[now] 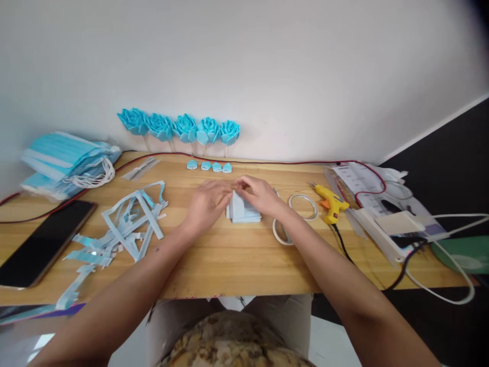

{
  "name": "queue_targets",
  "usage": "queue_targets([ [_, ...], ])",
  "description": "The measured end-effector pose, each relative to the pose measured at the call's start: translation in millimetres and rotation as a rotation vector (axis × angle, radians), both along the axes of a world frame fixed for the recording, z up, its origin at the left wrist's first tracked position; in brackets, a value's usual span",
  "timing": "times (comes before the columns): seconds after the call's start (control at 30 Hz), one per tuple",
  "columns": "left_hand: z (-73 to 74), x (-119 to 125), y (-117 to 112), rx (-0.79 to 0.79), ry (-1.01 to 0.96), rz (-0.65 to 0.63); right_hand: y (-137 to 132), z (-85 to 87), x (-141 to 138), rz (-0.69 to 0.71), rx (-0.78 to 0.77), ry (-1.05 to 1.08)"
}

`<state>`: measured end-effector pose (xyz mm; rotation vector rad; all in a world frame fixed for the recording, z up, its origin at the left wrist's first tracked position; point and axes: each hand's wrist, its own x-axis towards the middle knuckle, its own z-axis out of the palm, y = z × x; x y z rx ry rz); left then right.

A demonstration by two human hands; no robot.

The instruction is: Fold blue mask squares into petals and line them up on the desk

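My left hand (206, 204) and my right hand (260, 194) come together over the middle of the wooden table, fingertips nearly touching. Both have their fingers bent into a pinch; what they hold is small and mostly hidden by the fingers. Right under them lies a stack of pale blue mask-fabric squares (246, 213), its upper part covered by my right hand. Beyond the hands sits a short row of small folded blue petals (206, 166). By my right forearm lie two rolls of tape (303, 206), one partly covered by the arm.
Several blue fabric roses (186, 127) on sticks lean against the wall. To the left are bagged face masks (63, 158), cut strips (130, 224) and a phone (46, 244). A yellow glue gun (331, 204), a power strip (389, 237) and cables are at right.
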<state>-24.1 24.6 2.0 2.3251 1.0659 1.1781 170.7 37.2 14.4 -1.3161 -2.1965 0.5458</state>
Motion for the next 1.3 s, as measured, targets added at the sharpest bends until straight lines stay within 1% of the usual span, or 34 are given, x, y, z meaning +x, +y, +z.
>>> queue_targets([
  [0.03,2.1,-2,1,0.008,-0.052,0.057,-5,5.9,0,0.035,0.043,0.008],
  [0.07,4.0,-3,2,0.008,-0.082,0.082,-9,12.3,-1,0.073,0.094,0.000],
  [0.1,5.6,-4,3,-0.002,-0.093,0.070,-14,18.5,-3,0.119,0.147,-0.030],
  [0.17,7.2,-4,3,-0.050,-0.072,-0.023,-22,29.2,-7,0.198,0.258,-0.080],
  [0.23,6.6,-3,1,-0.127,-0.028,-0.106,-27,36.0,-12,0.263,0.344,-0.113],
  [0.3,5.1,-1,-1,-0.240,-0.038,-0.131,-30,38.9,-15,0.277,0.413,-0.098],
  [0.37,4.5,1,-3,-0.427,-0.163,-0.118,-33,38.2,-14,0.205,0.467,-0.030],
  [0.43,5.3,3,-5,-0.664,-0.387,-0.122,-37,33.7,-10,0.071,0.485,0.056],
  [0.5,6.5,4,-6,-0.860,-0.624,-0.149,-42,25.5,-4,-0.053,0.453,0.108],
  [0.53,6.9,5,-6,-0.925,-0.724,-0.167,-45,20.3,-1,-0.082,0.425,0.118],
  [0.6,6.7,7,-6,-0.999,-0.871,-0.193,-49,9.1,4,-0.104,0.363,0.127],
  [0.73,4.2,10,-5,-1.070,-1.023,-0.241,-53,-7.8,7,-0.120,0.320,0.138],
  [0.87,2.3,11,-6,-1.113,-1.079,-0.286,-50,-12.2,7,-0.082,0.356,0.139],
  [0.97,1.9,13,-8,-1.125,-1.069,-0.307,-49,-11.0,7,-0.049,0.375,0.148],
  [1.13,1.5,15,-10,-1.119,-1.034,-0.323,-50,-9.0,7,-0.048,0.377,0.170],
  [1.2,0.9,15,-10,-1.102,-1.004,-0.306,-50,-9.3,7,-0.054,0.374,0.178],
  [1.3,-0.4,15,-10,-1.085,-0.930,-0.238,-51,-9.9,6,-0.069,0.356,0.201],
])
